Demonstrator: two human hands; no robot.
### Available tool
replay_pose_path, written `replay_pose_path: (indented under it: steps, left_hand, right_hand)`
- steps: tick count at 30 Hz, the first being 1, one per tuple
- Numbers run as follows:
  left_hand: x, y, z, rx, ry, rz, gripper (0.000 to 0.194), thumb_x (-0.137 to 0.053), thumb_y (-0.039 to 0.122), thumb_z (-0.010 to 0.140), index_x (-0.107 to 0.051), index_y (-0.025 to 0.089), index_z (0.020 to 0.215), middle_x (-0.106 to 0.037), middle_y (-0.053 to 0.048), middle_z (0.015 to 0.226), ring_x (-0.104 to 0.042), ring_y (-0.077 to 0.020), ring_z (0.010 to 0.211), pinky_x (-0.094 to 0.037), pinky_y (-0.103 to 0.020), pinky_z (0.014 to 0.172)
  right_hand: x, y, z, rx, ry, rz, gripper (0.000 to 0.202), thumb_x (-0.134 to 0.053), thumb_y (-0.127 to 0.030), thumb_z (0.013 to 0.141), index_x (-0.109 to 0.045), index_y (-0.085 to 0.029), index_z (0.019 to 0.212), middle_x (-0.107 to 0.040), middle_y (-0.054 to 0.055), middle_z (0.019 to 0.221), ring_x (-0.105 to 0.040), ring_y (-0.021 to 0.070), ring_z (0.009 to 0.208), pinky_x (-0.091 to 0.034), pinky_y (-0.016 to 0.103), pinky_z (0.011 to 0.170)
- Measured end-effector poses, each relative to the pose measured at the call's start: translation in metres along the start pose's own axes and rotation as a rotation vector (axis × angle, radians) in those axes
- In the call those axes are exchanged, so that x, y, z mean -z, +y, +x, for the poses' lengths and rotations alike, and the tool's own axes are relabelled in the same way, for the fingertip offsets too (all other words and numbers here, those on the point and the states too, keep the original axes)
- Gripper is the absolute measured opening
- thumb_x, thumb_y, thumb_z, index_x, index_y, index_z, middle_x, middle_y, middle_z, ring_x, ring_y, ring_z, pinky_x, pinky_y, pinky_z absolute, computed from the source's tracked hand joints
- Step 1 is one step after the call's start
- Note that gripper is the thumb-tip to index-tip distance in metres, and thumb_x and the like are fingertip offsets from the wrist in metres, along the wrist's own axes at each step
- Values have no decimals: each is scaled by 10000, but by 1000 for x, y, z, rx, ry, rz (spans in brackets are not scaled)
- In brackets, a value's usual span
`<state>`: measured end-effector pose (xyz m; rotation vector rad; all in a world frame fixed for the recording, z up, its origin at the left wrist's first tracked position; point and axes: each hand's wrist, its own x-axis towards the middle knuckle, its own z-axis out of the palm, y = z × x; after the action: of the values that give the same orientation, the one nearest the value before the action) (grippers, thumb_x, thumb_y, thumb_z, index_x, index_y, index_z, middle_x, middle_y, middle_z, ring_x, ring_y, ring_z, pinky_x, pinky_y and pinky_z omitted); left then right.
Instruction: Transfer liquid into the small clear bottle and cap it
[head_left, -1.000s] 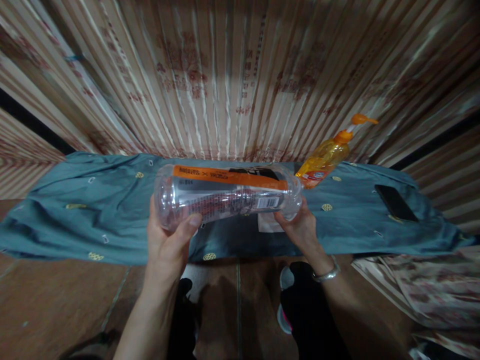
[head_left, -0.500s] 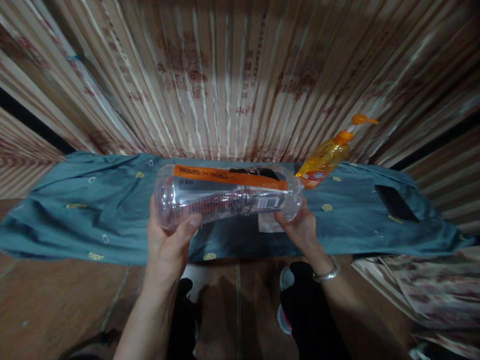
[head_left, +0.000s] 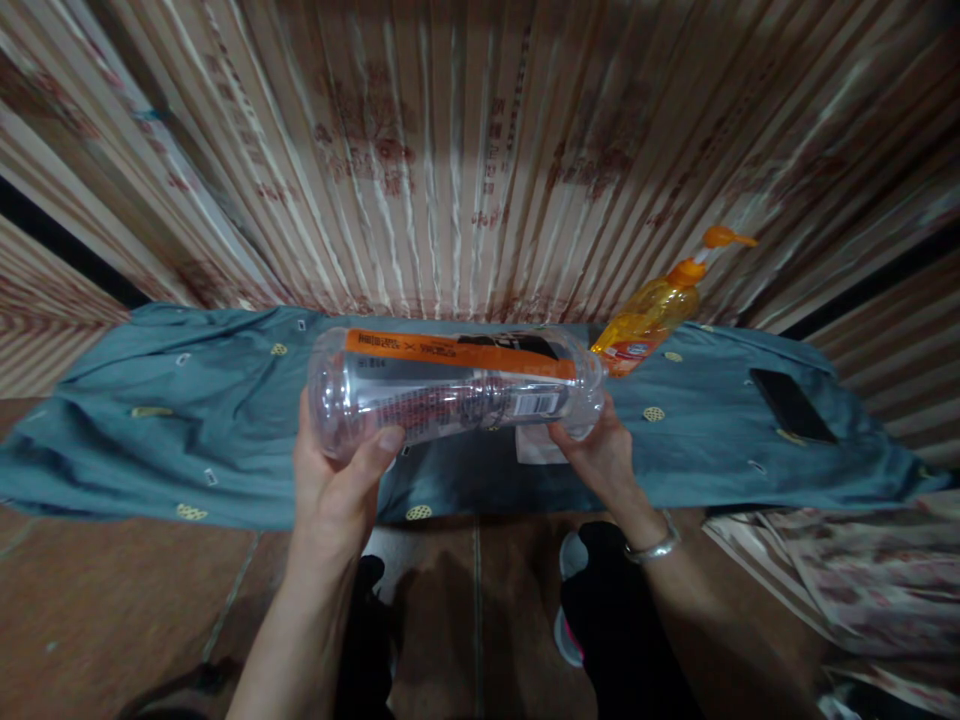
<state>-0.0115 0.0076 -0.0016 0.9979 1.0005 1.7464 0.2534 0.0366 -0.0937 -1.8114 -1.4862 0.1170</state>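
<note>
A large clear plastic bottle (head_left: 450, 390) with an orange and grey label lies sideways in the air between my hands, over the cloth-covered surface. My left hand (head_left: 341, 480) grips one end, its thumb along the lower side. My right hand (head_left: 600, 445) closes on the other end from below; most of its fingers are hidden behind the plastic. Just past that end stands an orange pump bottle (head_left: 649, 320) of yellow-orange liquid. Partly covered by the held bottle, a pale flat item (head_left: 538, 447) rests on the cloth.
A teal patterned cloth (head_left: 225, 430) covers the long narrow surface. At its right lies a black phone (head_left: 793, 405). Striped curtains (head_left: 450, 170) hang right behind. Below are a tiled floor (head_left: 135, 600) and my feet; folded patterned fabric (head_left: 885, 570) sits at lower right.
</note>
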Motion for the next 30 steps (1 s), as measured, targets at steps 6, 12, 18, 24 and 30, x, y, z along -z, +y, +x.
replay_pose_path:
  steps: [6,12,18,24,30]
  left_hand:
    - [-2,0,0,18,36,-26,758,-920,390,498,-643,270,1193,-691,-50,1040,-666,-309,1020,-396,-640,1091]
    - [1,-1,0,-15,-21,-13,692,-890,367,569,-631,290,1206,-681,-36,1065,-664,-294,1035,-401,-587,1093]
    - [1,-1,0,-15,-20,-10,697,-893,384,570,-634,287,1209,-687,-42,1068,-669,-301,1045,-405,-588,1095]
    - [0,-1,1,4,25,-12,736,-917,404,510,-650,293,1188,-700,-33,1034,-673,-296,1003,-398,-617,1104]
    - [0,-1,0,14,22,-34,730,-916,371,516,-648,291,1190,-682,-42,1059,-664,-299,1023,-372,-637,1114]
  right_hand:
    - [0,0,0,-1,-2,0,822,-586,-689,750,-522,-104,1325,-765,168,978,-743,331,834,-574,413,705]
    - [0,0,0,0,-3,-6,830,-577,-701,751,-522,-109,1330,-767,166,982,-744,338,844,-573,413,701]
    - [-1,1,0,4,11,-15,840,-577,-695,746,-518,-100,1336,-765,170,983,-743,337,839,-574,418,706]
    - [-1,2,-1,8,9,-10,823,-582,-684,749,-522,-103,1328,-766,170,993,-744,337,849,-576,418,711]
    - [0,0,-1,-10,3,-5,812,-595,-663,742,-535,-92,1316,-763,175,981,-743,340,856,-580,423,727]
